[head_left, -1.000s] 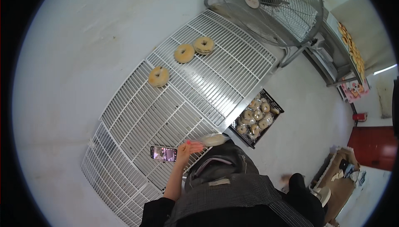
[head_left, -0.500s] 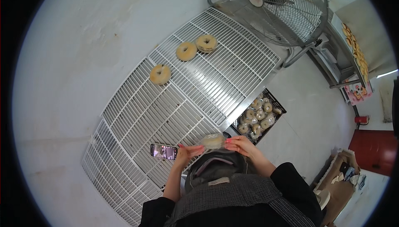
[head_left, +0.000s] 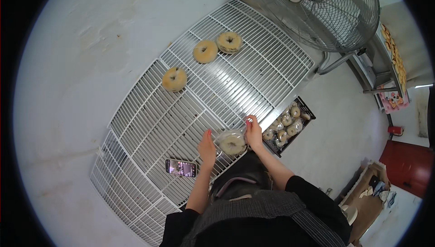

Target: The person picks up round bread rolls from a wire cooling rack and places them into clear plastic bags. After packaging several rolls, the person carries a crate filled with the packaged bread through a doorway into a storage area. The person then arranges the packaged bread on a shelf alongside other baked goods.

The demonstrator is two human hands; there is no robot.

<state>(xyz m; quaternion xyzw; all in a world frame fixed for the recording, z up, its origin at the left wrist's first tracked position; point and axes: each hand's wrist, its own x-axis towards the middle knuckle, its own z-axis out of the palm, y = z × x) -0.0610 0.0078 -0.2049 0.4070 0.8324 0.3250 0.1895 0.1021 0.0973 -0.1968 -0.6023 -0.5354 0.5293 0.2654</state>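
Wall [head_left: 68,88]: pale, with brownish stains, along the left.
White wire racks [head_left: 158,124]: side by side on the surface [head_left: 286,101], whose bare metal edge shows at the right.
Lone bagel [head_left: 171,85]: unwrapped, near the racks' far edge.
Phone [head_left: 181,167]: on the racks with its screen lit, near the left wrist.
Left hand [head_left: 207,149]: fingers raised at the bag's left side; cannot tell whether they pinch the film.
Bagel pair [head_left: 205,57]: unwrapped, close together farther up the racks.
Bagged bagel [head_left: 230,135]: in clear film, between the hands at the near edge of the racks.
Right hand [head_left: 253,134]: fingers curled at the bag's right side; cannot tell whether they grip it.
Black crate [head_left: 306,106]: below the surface's right edge, holding wrapped bagels.
Large fan [head_left: 317,16]: wire-caged, behind the racks' far right corner.
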